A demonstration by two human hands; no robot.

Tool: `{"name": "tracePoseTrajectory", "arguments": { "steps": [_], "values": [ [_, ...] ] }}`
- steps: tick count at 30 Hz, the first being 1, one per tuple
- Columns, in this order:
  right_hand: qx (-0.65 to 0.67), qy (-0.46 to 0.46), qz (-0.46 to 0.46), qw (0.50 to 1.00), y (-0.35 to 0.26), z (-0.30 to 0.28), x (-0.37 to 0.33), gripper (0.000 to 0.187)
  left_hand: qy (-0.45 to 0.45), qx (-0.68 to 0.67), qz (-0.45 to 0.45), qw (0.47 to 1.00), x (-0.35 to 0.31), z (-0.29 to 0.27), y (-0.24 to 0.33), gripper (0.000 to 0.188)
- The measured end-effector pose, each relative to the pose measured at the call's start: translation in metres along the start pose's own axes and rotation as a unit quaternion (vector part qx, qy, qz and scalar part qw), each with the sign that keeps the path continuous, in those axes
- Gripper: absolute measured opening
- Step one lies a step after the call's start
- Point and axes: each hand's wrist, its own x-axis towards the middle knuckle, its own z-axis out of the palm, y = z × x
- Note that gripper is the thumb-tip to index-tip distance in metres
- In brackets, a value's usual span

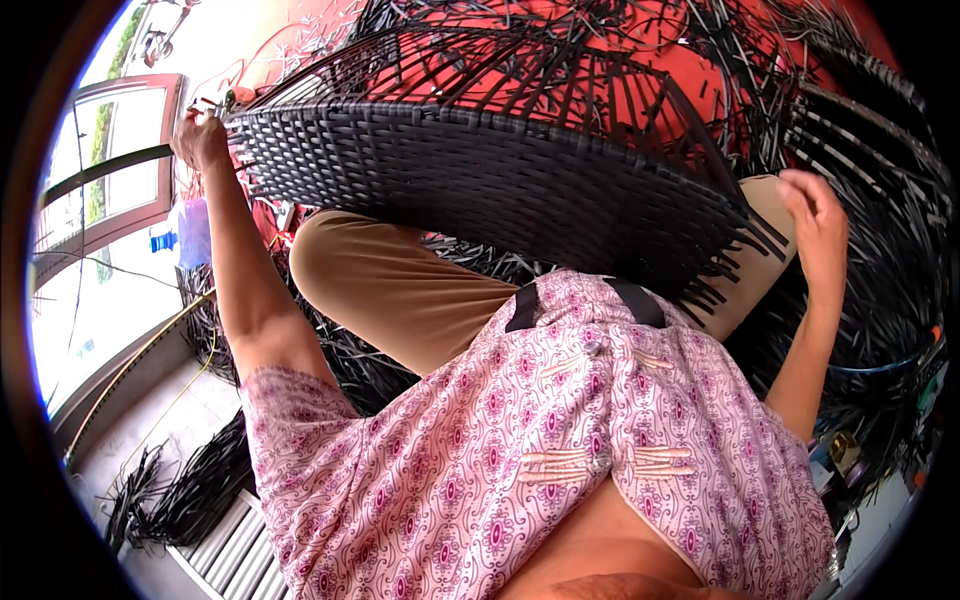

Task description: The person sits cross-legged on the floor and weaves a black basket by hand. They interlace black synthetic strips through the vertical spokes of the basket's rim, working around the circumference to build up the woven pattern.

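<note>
Across my lap lies a black woven panel [450,170], closely woven on the near side, with cut strip ends sticking out at its left and right edges. An open frame of dark strips [540,75] rises from its far edge. My left hand [202,142] is closed at the panel's far left corner, on a flat black plastic strip [105,173] that runs out to the left. My right hand [818,225] is held up beside the panel's right end, apart from it. Its fingers are loosely stretched, and I see nothing in them.
Heaps of loose black strips [870,280] lie to the right, and a bundle [200,480] lies at the lower left. Scraps are strewn over the red floor [620,25]. A clear bottle with a blue cap [192,236] stands by the window frame [165,150] at left.
</note>
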Motion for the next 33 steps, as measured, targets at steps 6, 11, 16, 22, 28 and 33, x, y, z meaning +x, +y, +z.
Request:
{"name": "tracePoseTrajectory", "arguments": {
  "steps": [6,11,16,22,28,33],
  "values": [
    [0.047,-0.04,-0.196,0.979,-0.087,0.072,0.004,0.03,-0.433,-0.434,0.27,0.742,-0.185,-0.106,0.271,0.031],
    [-0.082,-0.031,-0.265,0.96,-0.096,0.131,0.019,0.045,-0.436,-0.237,0.518,0.697,-0.252,-0.122,0.34,0.059],
    [-0.059,-0.086,-0.225,0.969,-0.099,0.134,0.034,0.051,-0.401,-0.293,0.534,0.684,-0.256,-0.11,0.338,0.061],
    [0.041,-0.152,-0.172,0.972,-0.104,0.133,0.042,0.048,-0.382,-0.35,0.501,0.693,-0.267,-0.114,0.335,0.052],
    [0.024,-0.171,-0.163,0.971,-0.118,0.128,0.044,0.046,-0.336,-0.376,0.485,0.714,-0.276,-0.121,0.33,0.046],
    [0.024,-0.174,-0.168,0.97,-0.121,0.132,0.046,0.044,-0.281,-0.402,0.5,0.714,-0.282,-0.121,0.325,0.044]
  ]
}}
